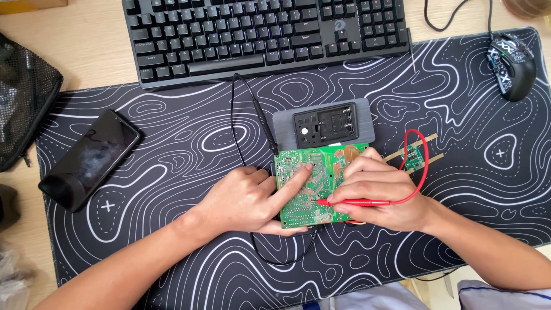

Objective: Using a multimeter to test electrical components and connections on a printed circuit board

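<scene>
A green circuit board (307, 186) lies solder side up in the middle of the black patterned desk mat (189, 264). My left hand (247, 201) grips the board's left and lower edge, its index finger stretched across the board. My right hand (381, 192) pinches a red test probe (353, 202) whose tip rests on the board near its lower middle. The probe's red wire (422, 166) loops up to the right. A black probe (265, 123) lies above the board, its lead trailing under my left hand.
A grey case with a black panel (324, 121) sits just behind the board. A small green module (414, 156) lies to the right. A black phone (89, 158) rests at left, a keyboard (264, 34) at the back, a mouse (512, 63) at far right, a mesh bag (26, 97) at far left.
</scene>
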